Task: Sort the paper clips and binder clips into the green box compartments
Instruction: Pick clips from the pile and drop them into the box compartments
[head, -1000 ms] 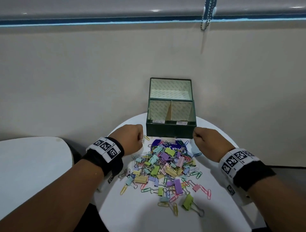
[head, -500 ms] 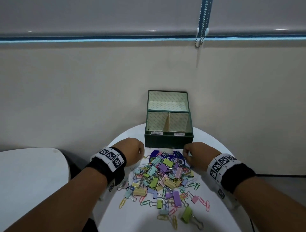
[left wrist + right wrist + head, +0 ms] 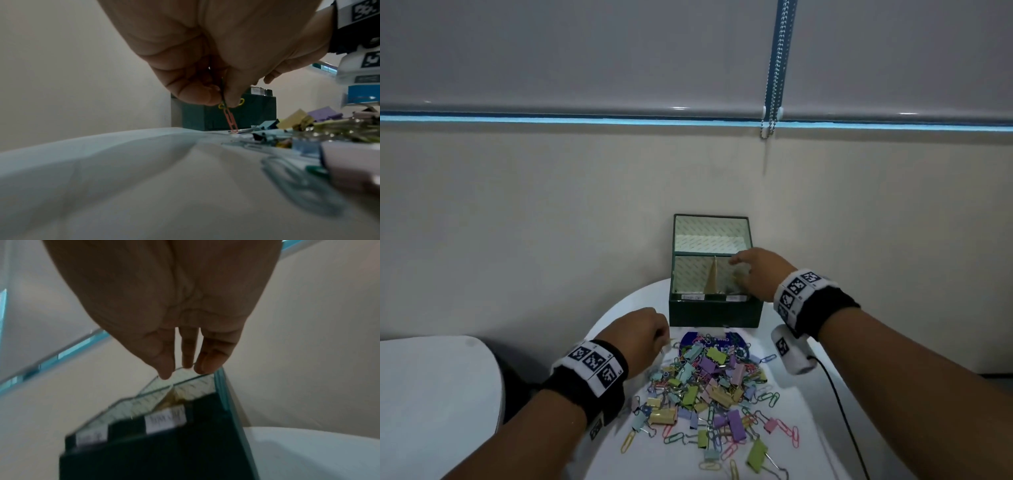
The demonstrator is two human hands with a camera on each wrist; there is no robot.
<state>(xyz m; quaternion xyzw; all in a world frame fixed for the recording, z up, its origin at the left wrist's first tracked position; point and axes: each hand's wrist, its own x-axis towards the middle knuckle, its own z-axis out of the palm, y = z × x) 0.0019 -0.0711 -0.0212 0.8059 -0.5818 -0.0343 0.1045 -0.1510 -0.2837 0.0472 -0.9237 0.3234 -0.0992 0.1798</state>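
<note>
Step in hand, likely: drop from right hand (image 3: pixel 755 274) into right compartment of green box (image 3: pixel 715 310); left hand (image 3: pixel 640 334) lifting paper clips (image 3: pixel 230 116) off bench (image 3: pixel 619 325).

- Keep right hand above rim, well inside divider (image 3: pixel 713 279).
- Right grip: fingers (image 3: pixel 211 356) straight, apart, nothing visible between.
- Left grip: clamped on pink and yellow clips, pink tip near bench.
- Clip pile (image 3: pixel 709 390) at 6 o'clock of box; left hand at pile's 10 o'clock.

A round white table (image 3: pixel 619 455) carries the green box (image 3: pixel 715 313) and a clip pile (image 3: pixel 709 387).
</note>
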